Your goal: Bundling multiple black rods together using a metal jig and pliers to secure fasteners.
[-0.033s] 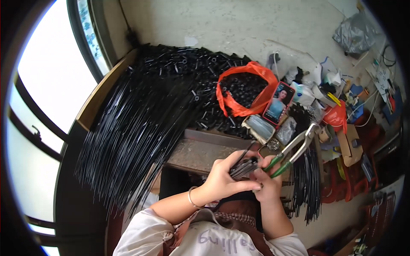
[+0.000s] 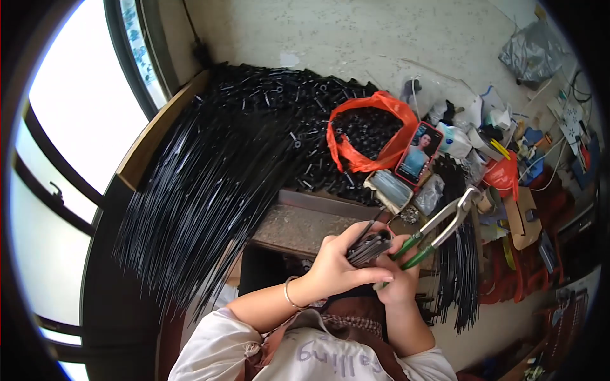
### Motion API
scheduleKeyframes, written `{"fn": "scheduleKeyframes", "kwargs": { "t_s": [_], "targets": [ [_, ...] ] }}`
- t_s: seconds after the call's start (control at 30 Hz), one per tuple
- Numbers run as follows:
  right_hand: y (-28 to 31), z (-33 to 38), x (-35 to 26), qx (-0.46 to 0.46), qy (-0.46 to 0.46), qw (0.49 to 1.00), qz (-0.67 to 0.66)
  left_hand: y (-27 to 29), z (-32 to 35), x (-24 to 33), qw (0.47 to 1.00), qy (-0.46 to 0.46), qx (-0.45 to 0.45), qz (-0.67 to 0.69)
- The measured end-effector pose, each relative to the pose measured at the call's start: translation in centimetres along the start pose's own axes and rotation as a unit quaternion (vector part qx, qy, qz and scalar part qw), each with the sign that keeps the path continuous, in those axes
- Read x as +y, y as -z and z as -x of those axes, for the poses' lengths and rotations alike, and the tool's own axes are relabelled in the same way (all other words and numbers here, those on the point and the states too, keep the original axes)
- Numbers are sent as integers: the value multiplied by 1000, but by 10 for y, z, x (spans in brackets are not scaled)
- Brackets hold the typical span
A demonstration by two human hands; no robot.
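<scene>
In front of my body, my left hand (image 2: 340, 257) is closed round a bundle of thin black strips (image 2: 368, 249), whose kind I cannot make out; one strip sticks up above the rest. My right hand (image 2: 400, 279) is up against the bundle's right side. It grips long-nosed metal pliers (image 2: 438, 222) by the green handles, with the bent jaws pointing up and to the right. Part of the right fingers is hidden behind the bundle and the left hand. Left of my hands, a great heap of long thin black rods (image 2: 190, 209) hangs over the bench edge.
Beyond the bench top (image 2: 295, 227) lie many short black tubular pieces (image 2: 267, 89). An orange plastic bag (image 2: 337, 152) of small black parts stands there, beside a phone (image 2: 418, 152) and a box of thin strips (image 2: 389, 190). More black strands (image 2: 459, 273) hang at right, near clutter.
The view has shifted very slightly, so everything sits a little further right. Both hands keep hold of the same things.
</scene>
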State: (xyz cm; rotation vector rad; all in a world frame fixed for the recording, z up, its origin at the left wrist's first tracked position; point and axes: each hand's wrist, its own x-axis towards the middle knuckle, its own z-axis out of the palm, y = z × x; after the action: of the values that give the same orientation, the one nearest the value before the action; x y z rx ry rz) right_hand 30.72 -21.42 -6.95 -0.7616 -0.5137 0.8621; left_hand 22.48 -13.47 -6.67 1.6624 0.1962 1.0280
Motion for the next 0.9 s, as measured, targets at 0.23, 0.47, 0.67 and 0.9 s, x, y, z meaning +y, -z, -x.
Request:
{"fn": "scheduleKeyframes", "kwargs": {
  "t_s": [0.23,0.47,0.67,0.9],
  "targets": [
    [-21,33,13,14,149,967,207,18,48,32,999,27,-17,-35],
    [-27,49,7,-4,177,967,181,16,64,38,993,-53,-65,-81],
    [-26,46,5,-31,3,998,-52,19,60,30,991,-74,-107,-18],
    [-23,47,19,-112,97,979,138,28,48,14,995,75,-18,64]
  ]
}}
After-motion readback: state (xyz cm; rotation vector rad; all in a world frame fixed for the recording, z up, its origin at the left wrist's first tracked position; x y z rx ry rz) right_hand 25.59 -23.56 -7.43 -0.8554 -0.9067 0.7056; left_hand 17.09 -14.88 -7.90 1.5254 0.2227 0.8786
